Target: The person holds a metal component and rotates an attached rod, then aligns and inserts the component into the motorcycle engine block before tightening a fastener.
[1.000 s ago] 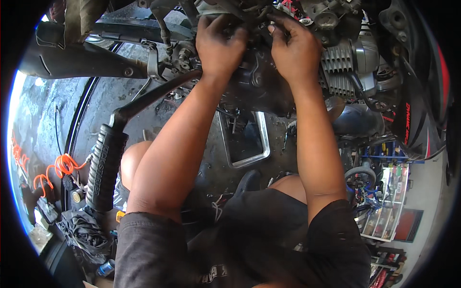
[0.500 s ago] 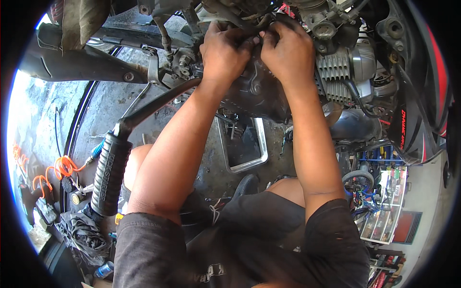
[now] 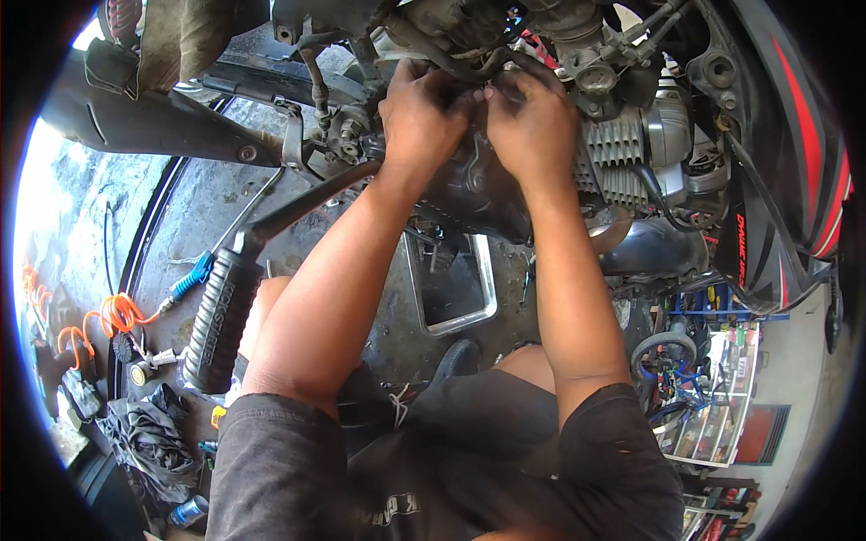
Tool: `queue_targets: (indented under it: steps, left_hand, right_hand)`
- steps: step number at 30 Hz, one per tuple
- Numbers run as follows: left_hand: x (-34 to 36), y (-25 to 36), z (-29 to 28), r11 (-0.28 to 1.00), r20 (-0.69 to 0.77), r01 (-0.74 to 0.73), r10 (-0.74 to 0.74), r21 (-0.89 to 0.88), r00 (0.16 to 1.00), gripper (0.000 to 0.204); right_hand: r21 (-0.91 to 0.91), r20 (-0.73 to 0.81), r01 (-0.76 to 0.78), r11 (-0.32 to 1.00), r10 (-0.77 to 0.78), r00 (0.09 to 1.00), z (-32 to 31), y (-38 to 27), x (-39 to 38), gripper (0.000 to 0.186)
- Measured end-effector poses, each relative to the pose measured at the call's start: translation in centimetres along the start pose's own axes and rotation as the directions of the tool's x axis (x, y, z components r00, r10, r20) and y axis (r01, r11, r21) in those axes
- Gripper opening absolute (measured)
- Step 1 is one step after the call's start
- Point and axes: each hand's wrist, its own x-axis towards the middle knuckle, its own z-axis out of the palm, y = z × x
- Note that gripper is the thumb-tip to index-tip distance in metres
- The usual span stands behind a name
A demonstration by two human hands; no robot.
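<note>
Both of my hands are up against a motorcycle engine, just above its dark, oily crankcase cover [image 3: 478,176]. The fingers of my left hand [image 3: 422,117] are bent and pressed together beside a black rubber hose [image 3: 433,50]. My right hand [image 3: 532,122] is close by, thumb and fingers pinched, its thumb tip almost meeting the left hand's. Whatever lies between the fingertips is too small and hidden to make out. Right of my right hand is the finned cylinder [image 3: 613,149]. The kick-start lever [image 3: 311,200] slants past my left forearm.
A metal drain tray [image 3: 492,298] lies on the floor under the engine. The black kick-lever rubber [image 3: 224,316] juts toward me. At left are an orange coiled air hose [image 3: 126,311], a blue air gun [image 3: 191,278] and dark rags [image 3: 149,442]. The exhaust silencer [image 3: 171,117] extends left.
My view has shifted slightly, so the motorcycle sits a little differently in the picture. Both hands stay at the same spot with fingers pinched, moving only a little.
</note>
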Motion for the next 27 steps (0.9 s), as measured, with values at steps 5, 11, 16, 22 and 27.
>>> queue_targets:
  steps: [5,11,16,22,27]
  left_hand:
    - [0.2,-0.4,-0.4,1.000,-0.018,-0.025,0.025,0.017,1.000,0.026]
    - [-0.1,-0.1,-0.3,0.999,0.036,-0.004,0.003,0.034,0.999,0.025]
    - [-0.1,0.4,-0.2,0.998,0.015,0.049,-0.048,-0.030,0.999,0.026]
    - [-0.1,-0.1,-0.1,1.000,0.008,0.001,-0.001,0.002,1.000,0.025]
    - [0.0,-0.3,-0.2,1.000,0.004,0.017,-0.017,-0.015,1.000,0.025]
  right_hand:
    - [-0.029,0.044,-0.070,0.997,0.071,0.996,-0.4,-1.3,0.4,0.023]
    - [-0.056,0.103,-0.145,0.988,0.150,0.983,-0.1,-0.8,0.5,0.024]
    - [0.001,0.030,-0.071,0.997,0.071,0.997,0.2,-0.3,0.0,0.028]
    - [0.014,0.045,-0.086,0.996,0.085,0.995,0.2,-0.6,-0.1,0.031]
    - [-0.016,0.091,-0.109,0.994,0.110,0.990,0.0,-0.8,0.3,0.028]
